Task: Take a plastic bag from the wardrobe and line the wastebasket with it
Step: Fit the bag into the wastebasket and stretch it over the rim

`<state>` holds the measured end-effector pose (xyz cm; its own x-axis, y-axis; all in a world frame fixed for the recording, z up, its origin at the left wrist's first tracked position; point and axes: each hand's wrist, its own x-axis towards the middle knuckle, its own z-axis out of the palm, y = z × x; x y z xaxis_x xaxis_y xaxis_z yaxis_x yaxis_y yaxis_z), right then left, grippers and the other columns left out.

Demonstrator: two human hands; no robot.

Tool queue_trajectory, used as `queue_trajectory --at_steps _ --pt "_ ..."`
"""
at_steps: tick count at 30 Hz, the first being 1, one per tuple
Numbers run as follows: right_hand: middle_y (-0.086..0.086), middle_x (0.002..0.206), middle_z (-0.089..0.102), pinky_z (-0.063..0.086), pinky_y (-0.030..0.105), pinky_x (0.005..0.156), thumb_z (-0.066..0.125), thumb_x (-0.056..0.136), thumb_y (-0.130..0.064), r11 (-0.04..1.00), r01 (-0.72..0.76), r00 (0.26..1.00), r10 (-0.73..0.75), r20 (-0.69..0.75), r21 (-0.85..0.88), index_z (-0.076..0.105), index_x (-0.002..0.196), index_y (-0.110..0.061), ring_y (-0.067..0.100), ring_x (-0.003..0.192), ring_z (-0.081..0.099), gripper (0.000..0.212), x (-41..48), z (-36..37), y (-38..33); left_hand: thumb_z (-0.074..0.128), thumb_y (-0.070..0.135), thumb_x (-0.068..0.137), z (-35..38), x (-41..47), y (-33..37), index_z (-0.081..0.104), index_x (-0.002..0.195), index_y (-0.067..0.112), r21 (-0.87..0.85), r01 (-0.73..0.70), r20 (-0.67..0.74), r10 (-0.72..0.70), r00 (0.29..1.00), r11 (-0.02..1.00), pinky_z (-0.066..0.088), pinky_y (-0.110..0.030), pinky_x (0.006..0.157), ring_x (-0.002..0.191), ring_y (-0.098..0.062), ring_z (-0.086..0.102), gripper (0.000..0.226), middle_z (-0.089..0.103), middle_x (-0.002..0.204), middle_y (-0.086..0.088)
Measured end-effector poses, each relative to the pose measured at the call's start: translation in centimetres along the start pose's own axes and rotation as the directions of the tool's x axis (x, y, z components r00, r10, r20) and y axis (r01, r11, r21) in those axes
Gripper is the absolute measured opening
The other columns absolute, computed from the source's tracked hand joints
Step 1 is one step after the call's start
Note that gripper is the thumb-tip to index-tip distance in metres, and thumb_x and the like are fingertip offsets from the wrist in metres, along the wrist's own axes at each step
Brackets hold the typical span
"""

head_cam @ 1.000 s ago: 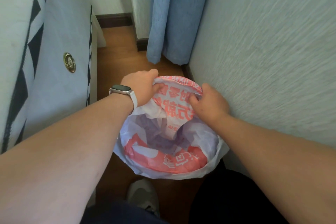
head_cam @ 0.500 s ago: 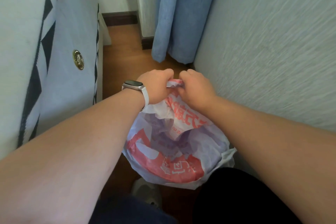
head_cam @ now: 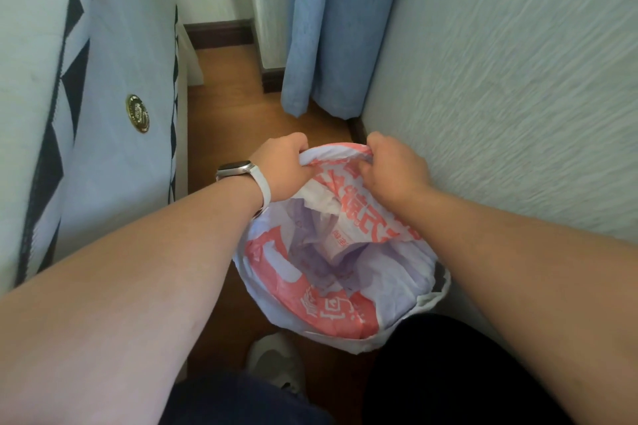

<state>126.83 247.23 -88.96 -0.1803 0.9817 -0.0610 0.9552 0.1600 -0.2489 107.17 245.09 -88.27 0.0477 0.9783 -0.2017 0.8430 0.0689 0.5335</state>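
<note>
A white plastic bag (head_cam: 331, 286) with red print hangs open inside the wastebasket on the floor below me. The wastebasket itself is almost wholly covered; only a dark sliver of its rim (head_cam: 439, 275) shows at the right. My left hand (head_cam: 283, 166), with a white watch on the wrist, grips the bag's far edge on the left. My right hand (head_cam: 390, 166) grips the same far edge a little to the right. The stretch of bag between the two hands is pulled taut.
A mattress (head_cam: 103, 114) with a black-and-white trim stands close on the left. A textured wall (head_cam: 500, 79) runs along the right, touching the basket side. A blue curtain (head_cam: 331, 28) hangs ahead. Brown wood floor (head_cam: 228, 121) lies between. My shoe (head_cam: 276, 359) is below the bag.
My hands came together at the bag's far edge, then moved apart again, spreading that edge wider.
</note>
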Motion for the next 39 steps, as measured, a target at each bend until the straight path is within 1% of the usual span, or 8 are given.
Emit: queue_trajectory --at_steps 5,11,14,17,20,23,30,39 --pt "0.01 0.101 0.063 0.049 0.039 0.073 0.056 0.095 -0.035 0.983 -0.169 0.985 0.17 -0.012 0.078 0.052 0.092 -0.018 0.035 0.091 0.062 0.018 0.1 0.1 2.2 0.064 0.029 0.091 0.3 -0.5 -1.1 0.048 0.084 0.023 -0.023 0.021 0.003 -0.021 1.0 1.0 0.038 -0.03 0.057 0.068 -0.017 0.054 0.018 0.058 0.08 0.0" --pt "0.011 0.111 0.06 0.047 0.042 0.081 0.053 0.096 -0.036 0.987 -0.161 0.986 0.16 -0.051 -0.018 0.056 0.108 -0.014 0.034 0.1 0.059 0.025 -0.2 0.2 1.8 0.06 0.027 0.093 0.5 -0.5 -1.5 0.049 0.086 0.024 -0.037 0.038 0.008 -0.038 0.999 0.999 0.044 -0.031 0.061 0.073 -0.019 0.058 0.013 0.06 0.084 -0.002" --pt "0.01 0.118 0.054 0.04 0.043 0.091 0.053 0.091 -0.037 0.982 -0.091 0.989 0.07 -0.132 -0.166 0.053 0.116 -0.016 0.03 0.11 0.052 0.034 -0.6 0.2 0.6 0.059 0.025 0.094 0.4 -0.7 -1.4 0.047 0.082 0.026 -0.06 0.031 0.025 -0.029 0.999 0.998 0.042 -0.028 0.059 0.071 -0.017 0.057 0.016 0.059 0.083 -0.001" --pt "0.009 0.116 0.053 0.038 0.043 0.09 0.059 0.079 -0.036 0.987 0.104 0.977 -0.123 -0.172 -0.119 0.054 0.119 -0.017 0.03 0.108 0.049 0.044 -0.4 0.0 -1.3 0.06 0.025 0.091 0.3 -0.7 -1.1 0.051 0.08 0.024 -0.075 0.004 0.029 -0.001 1.0 0.997 0.046 -0.033 0.061 0.071 -0.022 0.058 0.014 0.061 0.08 -0.003" --pt "0.008 0.107 0.055 0.041 0.04 0.077 0.058 0.081 -0.029 0.933 0.35 0.928 -0.357 -0.106 -0.08 0.06 0.109 -0.014 0.031 0.099 0.051 0.032 0.2 -0.3 -3.9 0.06 0.027 0.087 -0.1 -0.6 -0.5 0.054 0.077 0.02 -0.057 -0.03 0.01 0.031 0.999 0.998 0.047 -0.038 0.062 0.07 -0.026 0.058 0.014 0.062 0.075 -0.004" --pt "0.004 0.098 0.055 0.033 0.035 0.071 0.056 0.086 -0.029 0.896 0.431 0.894 -0.441 -0.086 -0.111 0.062 0.099 -0.017 0.026 0.092 0.051 0.019 0.7 -0.4 -4.9 0.056 0.029 0.087 -0.3 -0.5 0.1 0.061 0.082 0.019 -0.014 -0.072 -0.004 0.072 0.997 0.997 0.052 -0.043 0.067 0.073 -0.024 0.059 0.011 0.063 0.078 -0.003" --pt "0.003 0.103 0.051 0.037 0.039 0.08 0.057 0.088 -0.049 0.953 0.299 0.952 -0.302 -0.045 -0.054 0.06 0.104 -0.02 0.024 0.1 0.048 0.033 1.2 -0.4 -2.7 0.069 0.026 0.083 0.2 -0.6 0.0 0.06 0.103 0.014 0.266 -0.279 -0.18 0.332 0.926 0.923 0.038 -0.034 0.065 0.086 -0.023 0.048 0.025 0.052 0.097 -0.006" --pt "0.007 0.105 0.053 0.033 0.036 0.069 0.055 0.093 -0.05 0.993 0.118 0.99 -0.12 -0.077 -0.026 0.052 0.101 -0.017 0.028 0.1 0.051 0.034 1.1 -0.5 -1.8 0.054 0.036 0.097 0.7 -0.6 -0.1 0.049 0.1 0.024 0.112 -0.149 -0.117 0.162 0.98 0.983 0.032 -0.025 0.052 0.069 -0.013 0.052 0.013 0.06 0.089 0.002"
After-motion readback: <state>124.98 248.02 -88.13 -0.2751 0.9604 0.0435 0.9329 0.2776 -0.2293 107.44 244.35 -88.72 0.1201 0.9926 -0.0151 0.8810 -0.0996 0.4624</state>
